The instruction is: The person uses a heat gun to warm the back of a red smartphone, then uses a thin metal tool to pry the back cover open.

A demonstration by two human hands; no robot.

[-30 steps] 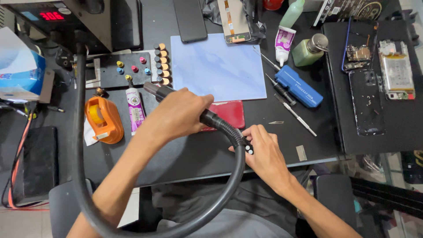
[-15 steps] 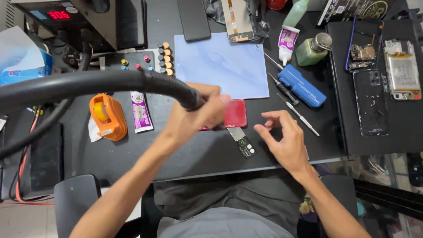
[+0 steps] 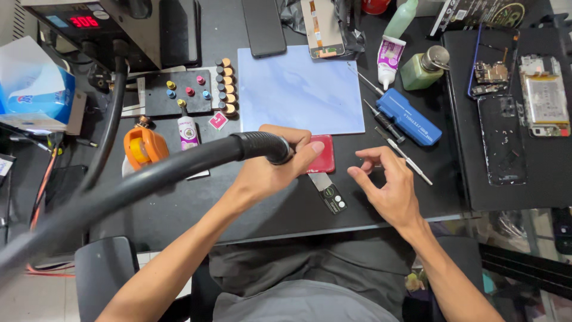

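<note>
view count: one cam only, head-worn; no 2nd view, so nothing shared.
position: above seated person, over near edge of black worktable [image 3: 179,209].
facing: steeply down & slightly fwd; lap and chair at btm of frame, far side of bench at top.
nearness: close, arm's reach; left hand [image 3: 268,173] and right hand [image 3: 387,191] sit mid-frame, forearms run in from btm.
coverage: table edge to edge, tissue box [image 3: 36,89] far left, dark mat [image 3: 536,179] far right.
blocking: thick black hose [image 3: 149,176] crosses lower left, very near lens, blurred toward the corner.
tilt: roughly level w/ table edge.
</note>
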